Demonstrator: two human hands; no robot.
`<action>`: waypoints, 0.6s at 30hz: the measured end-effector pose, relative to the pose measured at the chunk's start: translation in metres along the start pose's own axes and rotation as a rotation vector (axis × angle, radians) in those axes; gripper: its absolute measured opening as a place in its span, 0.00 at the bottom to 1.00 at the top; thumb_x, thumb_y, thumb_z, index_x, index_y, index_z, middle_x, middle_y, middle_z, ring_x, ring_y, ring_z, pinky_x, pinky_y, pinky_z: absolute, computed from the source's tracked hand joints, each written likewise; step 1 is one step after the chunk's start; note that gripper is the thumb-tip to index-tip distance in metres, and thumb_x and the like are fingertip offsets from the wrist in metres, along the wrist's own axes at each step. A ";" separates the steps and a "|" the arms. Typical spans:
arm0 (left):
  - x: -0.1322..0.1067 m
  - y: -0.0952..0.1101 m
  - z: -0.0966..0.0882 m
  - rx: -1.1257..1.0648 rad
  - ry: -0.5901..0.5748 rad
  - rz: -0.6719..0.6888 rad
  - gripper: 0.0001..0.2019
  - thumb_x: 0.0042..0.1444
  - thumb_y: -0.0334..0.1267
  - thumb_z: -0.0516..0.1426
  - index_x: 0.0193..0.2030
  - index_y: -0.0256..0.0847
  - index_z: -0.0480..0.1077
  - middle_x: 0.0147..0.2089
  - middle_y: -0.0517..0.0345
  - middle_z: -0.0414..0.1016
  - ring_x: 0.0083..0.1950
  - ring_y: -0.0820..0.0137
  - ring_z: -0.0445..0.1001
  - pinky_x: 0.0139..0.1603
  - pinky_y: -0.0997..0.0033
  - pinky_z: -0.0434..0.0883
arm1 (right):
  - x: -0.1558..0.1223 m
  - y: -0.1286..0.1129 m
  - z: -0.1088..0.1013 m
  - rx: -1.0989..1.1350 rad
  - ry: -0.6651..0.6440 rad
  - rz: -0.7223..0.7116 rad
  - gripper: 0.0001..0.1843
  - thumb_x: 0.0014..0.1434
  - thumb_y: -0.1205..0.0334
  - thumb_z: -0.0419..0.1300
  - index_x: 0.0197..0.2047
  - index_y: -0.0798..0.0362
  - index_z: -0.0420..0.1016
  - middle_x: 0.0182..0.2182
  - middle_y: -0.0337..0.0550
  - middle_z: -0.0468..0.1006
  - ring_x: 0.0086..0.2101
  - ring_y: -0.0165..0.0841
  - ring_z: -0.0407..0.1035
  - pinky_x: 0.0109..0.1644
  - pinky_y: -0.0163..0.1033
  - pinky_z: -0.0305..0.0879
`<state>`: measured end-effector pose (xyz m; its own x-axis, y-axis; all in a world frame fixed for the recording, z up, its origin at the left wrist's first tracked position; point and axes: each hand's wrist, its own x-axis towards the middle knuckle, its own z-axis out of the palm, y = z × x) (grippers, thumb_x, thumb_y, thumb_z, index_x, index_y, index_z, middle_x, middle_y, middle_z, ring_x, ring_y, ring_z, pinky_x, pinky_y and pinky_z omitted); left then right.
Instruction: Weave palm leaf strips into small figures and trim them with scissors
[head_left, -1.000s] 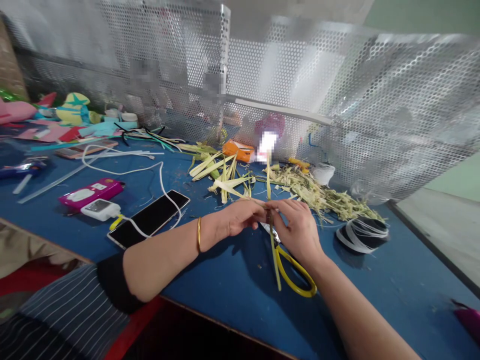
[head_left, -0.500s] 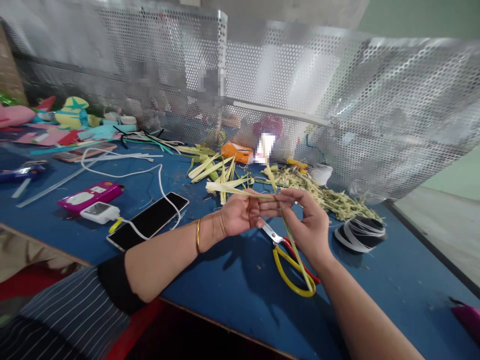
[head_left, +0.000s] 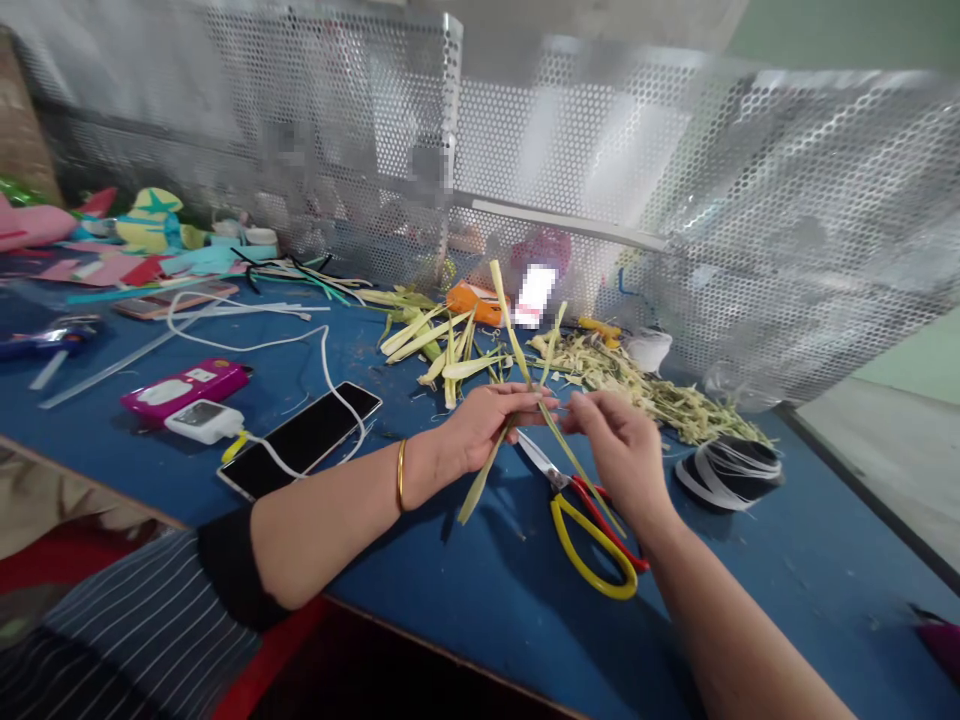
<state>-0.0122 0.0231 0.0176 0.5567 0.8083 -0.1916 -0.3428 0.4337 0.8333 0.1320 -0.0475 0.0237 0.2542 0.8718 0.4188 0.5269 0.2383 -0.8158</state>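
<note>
Two narrow pale-green leaf strips (head_left: 513,335) cross each other in my left hand (head_left: 487,425), pinched between thumb and fingers. Their ends stick out above and below the grip. Close beside the crossing, my right hand (head_left: 621,435) has thumb and forefinger pressed together; whatever they hold is too small to make out. Under the hands lie scissors (head_left: 596,560) with one yellow and one red handle, their blades pointing toward my left hand. Behind my fingers, a bunch of similar pale leaf pieces (head_left: 427,335) rests on the blue table (head_left: 480,610).
Shredded plant bits (head_left: 637,385) are heaped behind my right hand, near a black spool wound with white thread (head_left: 727,472). At left are a black-screened phone (head_left: 304,435), a white cable (head_left: 326,375) and a magenta box (head_left: 187,390). A perforated silver sheet (head_left: 570,160) stands along the back.
The leaf strips have turned in my left hand; one end now hangs down below it. My right hand has moved slightly off the strips, and the left thumb has closed over them.
</note>
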 end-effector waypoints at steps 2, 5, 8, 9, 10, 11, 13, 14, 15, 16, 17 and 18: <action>0.000 0.001 0.001 0.002 0.055 0.015 0.03 0.54 0.28 0.60 0.35 0.33 0.77 0.41 0.46 0.81 0.32 0.74 0.78 0.15 0.81 0.51 | -0.002 0.000 0.003 -0.078 -0.251 0.076 0.19 0.59 0.50 0.58 0.22 0.53 0.70 0.19 0.37 0.73 0.22 0.29 0.64 0.29 0.34 0.59; 0.000 0.001 0.001 0.008 0.125 0.021 0.04 0.56 0.30 0.60 0.32 0.33 0.76 0.37 0.46 0.81 0.31 0.74 0.77 0.16 0.80 0.50 | -0.006 0.004 0.010 -0.064 -0.385 0.136 0.18 0.61 0.50 0.54 0.24 0.52 0.70 0.15 0.34 0.69 0.18 0.27 0.61 0.25 0.33 0.57; 0.000 0.002 0.000 -0.007 0.169 -0.048 0.07 0.57 0.30 0.59 0.29 0.32 0.76 0.32 0.48 0.80 0.30 0.75 0.76 0.15 0.81 0.49 | -0.010 0.007 0.015 -0.108 -0.361 0.110 0.17 0.61 0.51 0.53 0.25 0.51 0.71 0.14 0.33 0.66 0.16 0.27 0.61 0.23 0.32 0.57; 0.001 0.004 -0.001 -0.021 0.170 -0.090 0.08 0.57 0.30 0.59 0.28 0.32 0.75 0.31 0.48 0.79 0.29 0.76 0.76 0.15 0.81 0.49 | -0.010 0.007 0.016 -0.098 -0.380 0.127 0.17 0.61 0.52 0.54 0.25 0.52 0.71 0.14 0.33 0.66 0.16 0.27 0.62 0.23 0.32 0.57; 0.001 0.005 -0.002 -0.040 0.166 -0.131 0.09 0.58 0.30 0.59 0.28 0.32 0.75 0.30 0.49 0.79 0.29 0.77 0.75 0.14 0.82 0.50 | -0.009 0.007 0.016 -0.059 -0.422 0.171 0.17 0.60 0.52 0.54 0.25 0.52 0.71 0.14 0.33 0.67 0.16 0.27 0.62 0.23 0.32 0.59; 0.002 0.006 -0.004 -0.066 0.156 -0.165 0.09 0.59 0.31 0.58 0.27 0.32 0.75 0.30 0.49 0.79 0.29 0.77 0.75 0.14 0.83 0.50 | -0.009 0.008 0.015 0.002 -0.472 0.232 0.16 0.60 0.52 0.54 0.25 0.52 0.72 0.15 0.34 0.68 0.16 0.28 0.63 0.23 0.32 0.60; 0.003 0.009 -0.007 -0.130 0.119 -0.201 0.10 0.61 0.30 0.57 0.29 0.32 0.74 0.33 0.50 0.79 0.32 0.77 0.77 0.13 0.85 0.52 | -0.006 0.009 0.012 0.114 -0.555 0.334 0.16 0.58 0.53 0.55 0.25 0.53 0.73 0.15 0.35 0.69 0.16 0.28 0.64 0.22 0.33 0.62; 0.004 0.010 -0.008 -0.162 0.092 -0.211 0.09 0.61 0.30 0.56 0.30 0.32 0.74 0.35 0.50 0.79 0.34 0.76 0.78 0.13 0.86 0.53 | -0.004 0.010 0.010 0.137 -0.585 0.355 0.16 0.58 0.53 0.56 0.25 0.54 0.73 0.15 0.35 0.70 0.16 0.28 0.65 0.22 0.33 0.62; 0.004 0.011 -0.009 -0.184 0.060 -0.225 0.09 0.61 0.29 0.56 0.31 0.33 0.73 0.37 0.50 0.79 0.36 0.75 0.79 0.13 0.87 0.55 | -0.002 0.011 0.008 0.139 -0.618 0.362 0.16 0.57 0.53 0.56 0.25 0.54 0.73 0.15 0.36 0.71 0.16 0.28 0.65 0.23 0.33 0.62; 0.004 0.010 -0.009 -0.194 0.031 -0.241 0.08 0.61 0.29 0.56 0.32 0.33 0.73 0.39 0.49 0.79 0.37 0.74 0.79 0.14 0.87 0.57 | 0.000 0.012 0.006 0.125 -0.657 0.365 0.15 0.57 0.53 0.57 0.25 0.54 0.74 0.16 0.36 0.72 0.16 0.28 0.66 0.23 0.33 0.63; 0.004 0.010 -0.009 -0.189 0.009 -0.245 0.07 0.61 0.29 0.56 0.33 0.33 0.73 0.40 0.48 0.79 0.38 0.73 0.79 0.15 0.87 0.61 | 0.001 0.013 0.004 0.101 -0.700 0.358 0.16 0.57 0.53 0.57 0.25 0.54 0.74 0.16 0.37 0.74 0.17 0.29 0.67 0.24 0.33 0.63; 0.003 0.008 -0.008 -0.170 0.002 -0.231 0.06 0.61 0.29 0.56 0.33 0.32 0.73 0.40 0.47 0.79 0.38 0.73 0.79 0.17 0.86 0.64 | 0.003 0.013 0.001 0.066 -0.735 0.335 0.16 0.58 0.52 0.57 0.25 0.54 0.74 0.17 0.38 0.75 0.18 0.29 0.68 0.25 0.34 0.63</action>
<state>-0.0192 0.0323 0.0199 0.6334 0.6810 -0.3675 -0.3288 0.6667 0.6689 0.1385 -0.0415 0.0133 -0.2200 0.9543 -0.2024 0.4625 -0.0807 -0.8829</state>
